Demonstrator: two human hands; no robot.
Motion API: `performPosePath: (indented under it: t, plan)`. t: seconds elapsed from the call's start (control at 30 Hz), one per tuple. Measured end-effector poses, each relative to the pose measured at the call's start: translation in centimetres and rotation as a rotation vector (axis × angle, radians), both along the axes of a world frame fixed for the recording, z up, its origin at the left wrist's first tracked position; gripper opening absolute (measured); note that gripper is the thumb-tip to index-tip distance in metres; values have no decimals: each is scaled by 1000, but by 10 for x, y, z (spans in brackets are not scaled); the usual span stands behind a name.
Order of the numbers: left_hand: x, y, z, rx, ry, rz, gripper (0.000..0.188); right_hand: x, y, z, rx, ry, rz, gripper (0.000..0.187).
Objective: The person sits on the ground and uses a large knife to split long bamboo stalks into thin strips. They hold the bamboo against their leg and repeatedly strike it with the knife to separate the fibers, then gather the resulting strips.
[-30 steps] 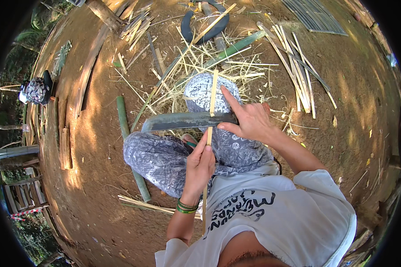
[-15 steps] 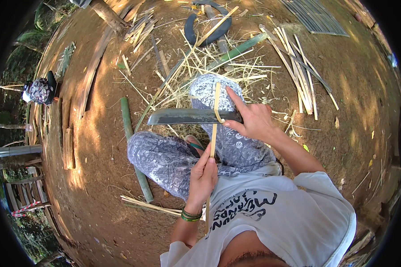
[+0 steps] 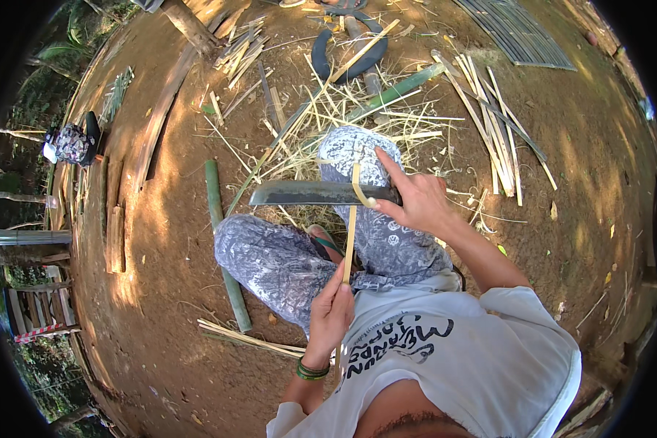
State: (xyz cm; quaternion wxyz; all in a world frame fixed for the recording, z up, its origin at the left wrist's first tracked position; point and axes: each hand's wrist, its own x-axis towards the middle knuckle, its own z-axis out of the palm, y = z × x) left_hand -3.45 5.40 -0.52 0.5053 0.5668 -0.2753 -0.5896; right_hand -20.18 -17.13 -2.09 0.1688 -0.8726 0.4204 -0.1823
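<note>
My right hand [image 3: 420,201] is closed around the handle end of a machete [image 3: 292,193], its index finger stretched along my raised knee. The dark blade points left, level across my lap. A thin, pale bamboo strip [image 3: 351,237] crosses the blade, its short far end rising past the blade and bending near my right thumb. My left hand [image 3: 332,312] pinches the strip between blade and belly, and the strip's tail runs down past my wrist. The handle is mostly hidden under my right hand.
Shavings [image 3: 328,113] lie heaped beyond my knees, with a green bamboo pole [image 3: 396,93] among them. Another green pole [image 3: 223,241] lies left of my leg. Split strips [image 3: 489,124] are piled at the right, and more strips [image 3: 255,340] lie near my left forearm.
My left hand has drawn the strip slightly toward my body, so less of it sticks out past the blade. The machete stays level across my lap; the whole view has shifted a little.
</note>
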Motion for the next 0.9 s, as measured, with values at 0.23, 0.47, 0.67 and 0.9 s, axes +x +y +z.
performPosePath:
  t: [0.23,0.47,0.67,0.9]
  plan:
    - [-2,26,-4,-24,18,20,47,-8,-6,-12,-10,-143,36,91]
    - [18,81,-4,37,61,108,46,-42,-93,15,291,-671,-559,67]
    - [23,31,12,-39,25,108,45,3,-47,78,519,-709,-176,44]
    - [27,-10,31,-139,-39,29,36,62,-23,104,707,-675,112,30]
